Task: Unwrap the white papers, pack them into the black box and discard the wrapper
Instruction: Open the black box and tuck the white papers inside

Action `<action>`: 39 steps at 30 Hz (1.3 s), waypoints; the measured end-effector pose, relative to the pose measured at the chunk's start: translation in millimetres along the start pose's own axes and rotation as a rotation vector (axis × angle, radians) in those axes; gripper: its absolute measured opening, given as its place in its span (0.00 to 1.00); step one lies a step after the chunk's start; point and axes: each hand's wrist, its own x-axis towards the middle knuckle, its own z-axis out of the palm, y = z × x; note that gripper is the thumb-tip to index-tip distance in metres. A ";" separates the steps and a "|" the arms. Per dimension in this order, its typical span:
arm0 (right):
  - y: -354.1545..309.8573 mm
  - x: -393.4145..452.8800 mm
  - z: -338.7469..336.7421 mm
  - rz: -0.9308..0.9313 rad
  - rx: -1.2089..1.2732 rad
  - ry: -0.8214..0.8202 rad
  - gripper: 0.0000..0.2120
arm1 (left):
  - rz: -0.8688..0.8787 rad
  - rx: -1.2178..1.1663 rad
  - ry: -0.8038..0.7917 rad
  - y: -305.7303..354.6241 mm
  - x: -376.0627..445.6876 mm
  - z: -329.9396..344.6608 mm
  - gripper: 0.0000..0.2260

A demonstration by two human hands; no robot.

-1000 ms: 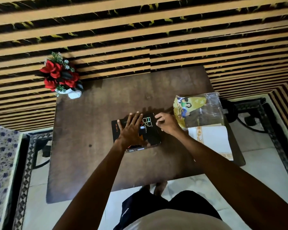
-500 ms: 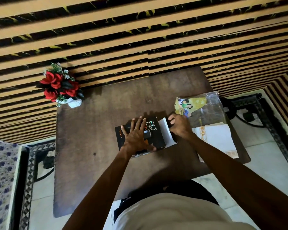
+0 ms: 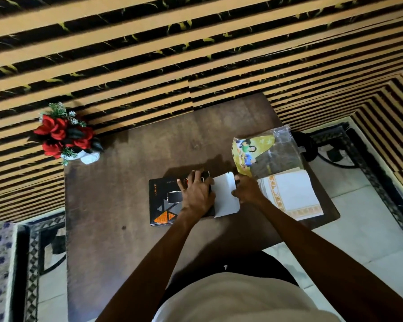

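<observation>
Head view: black box [image 3: 165,201] on table, white flap [image 3: 225,196] apparently open.

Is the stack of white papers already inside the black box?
No, the stack of white papers with orange borders lies on the brown table, right of the black box.

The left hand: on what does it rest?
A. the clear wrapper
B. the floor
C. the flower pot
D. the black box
D: the left hand lies flat, fingers spread, on top of the black box, while the right hand holds the white flap at its right end.
</observation>
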 end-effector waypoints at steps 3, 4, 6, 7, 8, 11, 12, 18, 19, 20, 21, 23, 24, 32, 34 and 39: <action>23.3 -3.5 10.8 0.035 0.058 0.001 0.12 | -0.031 0.033 -0.068 6.5 1.2 0.0 0.26; 27.3 -5.6 13.4 0.063 0.041 0.018 0.06 | -0.043 0.040 -0.097 8.1 1.6 -0.7 0.29; 30.1 -16.7 9.9 0.076 -0.022 0.115 0.04 | -0.066 0.068 -0.158 12.9 1.9 -0.3 0.33; 32.5 -21.5 4.3 0.072 -0.044 0.221 0.07 | -0.073 0.097 -0.189 16.2 2.5 0.9 0.35; 33.6 -27.1 -3.4 0.079 -0.050 0.333 0.10 | -0.080 0.134 -0.214 18.6 3.1 2.6 0.37; 54.0 -35.3 -30.6 0.147 -0.032 0.508 0.17 | -0.113 0.194 -0.214 25.5 5.2 8.5 0.38; 65.4 -37.1 -43.3 0.181 -0.030 0.523 0.19 | -0.116 0.200 -0.191 28.2 6.3 11.0 0.39; 160.9 -9.6 -85.4 0.400 0.071 0.311 0.47 | -0.091 0.183 -0.108 28.7 2.5 14.8 0.34; 195.3 11.5 -80.1 0.425 0.118 0.261 0.52 | -0.082 0.188 -0.096 27.9 2.0 15.6 0.28; 215.5 24.4 -76.9 0.441 0.160 0.230 0.55 | -0.067 0.196 -0.068 27.2 1.9 15.2 0.21; 223.6 26.2 -79.9 0.437 0.202 0.199 0.57 | -0.047 0.212 -0.027 29.0 1.6 17.6 0.14; 218.8 22.4 -87.4 0.404 0.239 0.177 0.57 | -0.016 0.248 0.024 28.8 0.9 19.8 0.09; 213.1 19.7 -91.1 0.386 0.237 0.175 0.54 | -0.016 0.249 0.004 29.9 0.1 19.1 0.09; 180.7 -16.1 -135.5 0.351 0.550 -0.089 0.18 | 0.010 0.421 -0.329 22.6 0.9 19.8 0.45; 174.8 -21.9 -142.6 0.382 0.566 -0.186 0.12 | -0.013 0.395 -0.339 21.6 2.6 19.9 0.52; 174.1 -26.8 -146.7 0.262 0.448 -0.265 0.19 | -0.023 0.419 -0.337 27.0 8.5 18.8 0.61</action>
